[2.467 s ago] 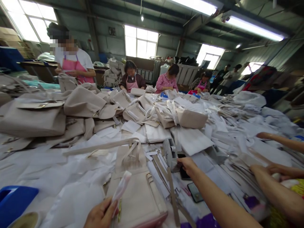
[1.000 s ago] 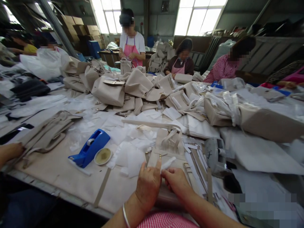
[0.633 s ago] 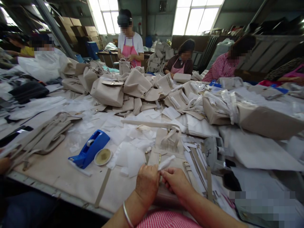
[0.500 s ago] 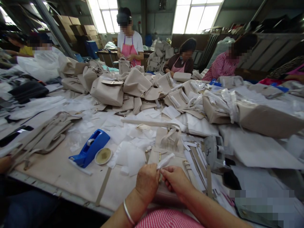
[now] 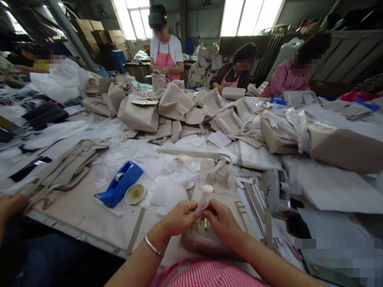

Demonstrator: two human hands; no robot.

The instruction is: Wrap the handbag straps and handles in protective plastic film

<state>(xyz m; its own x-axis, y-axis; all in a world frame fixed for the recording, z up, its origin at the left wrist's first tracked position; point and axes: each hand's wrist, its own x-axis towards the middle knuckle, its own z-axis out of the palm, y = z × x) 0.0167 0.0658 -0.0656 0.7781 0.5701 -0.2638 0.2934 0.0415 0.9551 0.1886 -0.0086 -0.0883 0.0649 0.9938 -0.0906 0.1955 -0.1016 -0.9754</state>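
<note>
A beige handbag [image 5: 220, 192] lies on the table right in front of me, its strap and handles stretched toward the far side. Over its lower part, my left hand [image 5: 183, 218] and my right hand [image 5: 223, 221] pinch a small piece of white wrapping tissue [image 5: 205, 198] between them. The tissue stands up, curled, above my fingertips. Just below the fingers shows a gold clasp [image 5: 206, 224] on the bag. A buckled strap [image 5: 241, 211] runs along the bag's right side.
A blue tape dispenser [image 5: 122, 182] and a small round dish [image 5: 135, 193] stand to the left. A grey tape dispenser [image 5: 275, 193] is at the right. Beige bags [image 5: 139, 113] are heaped beyond. A neighbour's hand [image 5: 12, 205] reaches in at far left. Several co-workers sit or stand opposite.
The white tissue, a flat narrow roll before, now stands more upright and curled. My hands have turned, with the left thumb now showing and the gold clasp exposed beneath. The view has shifted slightly.
</note>
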